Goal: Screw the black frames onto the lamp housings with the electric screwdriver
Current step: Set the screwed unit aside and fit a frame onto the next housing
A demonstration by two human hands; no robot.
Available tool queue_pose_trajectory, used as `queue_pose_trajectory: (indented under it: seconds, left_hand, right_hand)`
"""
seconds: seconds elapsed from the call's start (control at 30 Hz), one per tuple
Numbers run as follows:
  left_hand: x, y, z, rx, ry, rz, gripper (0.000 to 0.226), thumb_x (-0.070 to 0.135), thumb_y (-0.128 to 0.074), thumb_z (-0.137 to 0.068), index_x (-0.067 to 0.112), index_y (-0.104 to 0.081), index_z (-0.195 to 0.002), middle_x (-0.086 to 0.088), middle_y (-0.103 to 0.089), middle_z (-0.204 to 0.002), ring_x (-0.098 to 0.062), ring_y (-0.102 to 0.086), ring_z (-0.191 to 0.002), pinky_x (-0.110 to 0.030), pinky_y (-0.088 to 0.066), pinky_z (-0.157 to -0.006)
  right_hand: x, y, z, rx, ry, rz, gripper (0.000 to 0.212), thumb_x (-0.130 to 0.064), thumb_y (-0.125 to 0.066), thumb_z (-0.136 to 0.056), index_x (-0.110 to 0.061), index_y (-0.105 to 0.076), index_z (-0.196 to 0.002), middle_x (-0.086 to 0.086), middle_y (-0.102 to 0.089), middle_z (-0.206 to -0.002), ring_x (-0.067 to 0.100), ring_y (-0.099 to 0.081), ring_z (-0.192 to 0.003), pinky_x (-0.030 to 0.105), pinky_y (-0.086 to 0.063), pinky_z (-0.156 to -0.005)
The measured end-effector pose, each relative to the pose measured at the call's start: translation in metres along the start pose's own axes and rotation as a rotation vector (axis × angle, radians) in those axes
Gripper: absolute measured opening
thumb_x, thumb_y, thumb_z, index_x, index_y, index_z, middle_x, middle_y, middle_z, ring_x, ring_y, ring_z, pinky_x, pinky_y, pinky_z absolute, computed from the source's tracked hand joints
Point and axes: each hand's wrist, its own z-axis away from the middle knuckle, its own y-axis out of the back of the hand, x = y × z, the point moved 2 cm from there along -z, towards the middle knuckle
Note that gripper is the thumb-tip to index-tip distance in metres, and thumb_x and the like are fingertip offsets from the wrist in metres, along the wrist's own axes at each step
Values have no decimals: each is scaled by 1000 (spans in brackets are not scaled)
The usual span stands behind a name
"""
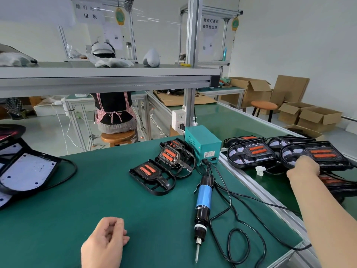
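My left hand rests on the green mat with its fingers curled in; nothing shows inside it. My right hand reaches over to the conveyor on the right and grips the near edge of a lamp housing with a black frame and orange lenses; its fingertips are hidden. The electric screwdriver, blue and black, lies untouched on the mat with its bit pointing toward me. Two black frames with orange inserts sit mid-table. A housing with a white LED board lies at the left.
A teal power box stands behind the screwdriver, and its black cables loop over the mat. More framed lamps lie on the conveyor. An aluminium shelf spans overhead. A person sits on a stool beyond the table.
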Motion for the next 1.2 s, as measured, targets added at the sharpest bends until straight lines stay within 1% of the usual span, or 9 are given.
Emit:
queue_pose_trajectory:
  seconds: [0.13,0.33,0.53,0.7,0.93,1.0,1.07,1.13,1.2]
  left_hand:
    - [-1,0,0,2,3,-10,19,10,-66,-92,15,-69,-74,4,-71,-60,-10,-68,-47,-11,-49,-61]
    - [-2,0,-1,-7,8,-12,19,11,-66,-93,17,-68,-75,4,-71,-60,-10,-68,-48,-30,-53,-70]
    - [-2,1,-1,-19,-4,-25,19,12,-66,-93,17,-68,-75,5,-71,-61,-8,-68,-48,-11,-49,-63]
    - [-2,2,0,-28,-7,-37,19,12,-65,-93,17,-67,-76,7,-71,-61,-7,-68,-48,-5,-46,-60]
    - [1,3,2,-32,7,-27,17,13,-65,-94,17,-67,-77,6,-72,-62,-7,-68,-49,-6,-46,-60]
    - [2,3,4,-32,5,-29,18,13,-65,-94,17,-67,-76,7,-72,-62,-7,-68,-49,-11,-48,-62]
    - [4,4,5,-31,4,-33,18,13,-65,-94,17,-67,-76,7,-72,-62,-7,-68,-50,-19,-51,-66]
    - [6,5,6,-28,6,-37,18,13,-65,-93,17,-67,-76,6,-72,-62,-7,-69,-50,-23,-52,-68]
    - [8,5,7,-29,7,-47,18,13,-65,-94,17,-67,-77,7,-72,-63,-7,-69,-50,-27,-54,-67]
  right_hand:
    - [1,-2,16,-18,115,104,44,-16,-77,-86,3,-61,-121,21,-62,-125,36,-60,-118,38,-49,-96]
    - [8,-4,30,-60,33,-272,48,-27,-79,-87,0,-61,-122,18,-65,-123,33,-62,-117,35,-48,-93]
    - [23,-16,39,-140,-76,-635,45,0,-75,-83,9,-60,-125,29,-62,-126,44,-63,-112,47,-46,-103]
    - [20,-5,88,-258,-185,-1024,46,0,-49,-98,5,-45,-144,24,-44,-149,36,-40,-143,46,-33,-119]
    - [10,-4,176,-313,325,-757,59,-27,-47,-73,8,-57,-119,43,-48,-135,54,-46,-130,62,-34,-113]
    - [7,-11,198,-378,384,-737,31,-20,-54,-84,2,-60,-105,40,-55,-125,27,-62,-111,48,-33,-118]
    - [4,-24,218,-451,369,-733,16,-2,-56,-95,9,-63,-104,30,-61,-115,-13,-43,-89,13,-29,-100]
    - [-2,-34,244,-495,401,-793,15,4,-56,-95,10,-65,-105,21,-62,-108,-15,-34,-83,16,-31,-83]
    - [-13,-45,284,-632,333,-887,12,6,-53,-96,15,-60,-100,19,-54,-96,0,-47,-81,18,-33,-88]
